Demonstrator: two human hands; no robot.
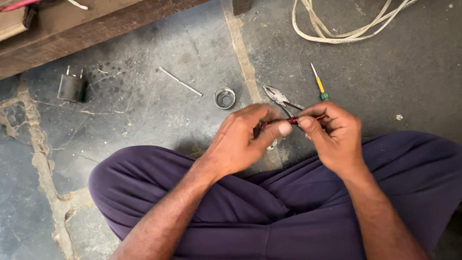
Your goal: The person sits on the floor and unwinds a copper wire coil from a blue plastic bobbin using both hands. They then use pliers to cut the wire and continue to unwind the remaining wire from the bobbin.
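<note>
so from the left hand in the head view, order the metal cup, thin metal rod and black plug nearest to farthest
From the left hand:
1. Metal cup, on the floor just above the hand.
2. Thin metal rod, farther up and left.
3. Black plug, far left by the wooden edge.

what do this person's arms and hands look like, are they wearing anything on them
Both forearms are bare, with no sleeves in view. The left hand and right hand wear no gloves, and no rings, watch or bracelet show. The only clothing visible is the dark purple trousers beneath the arms.
</note>
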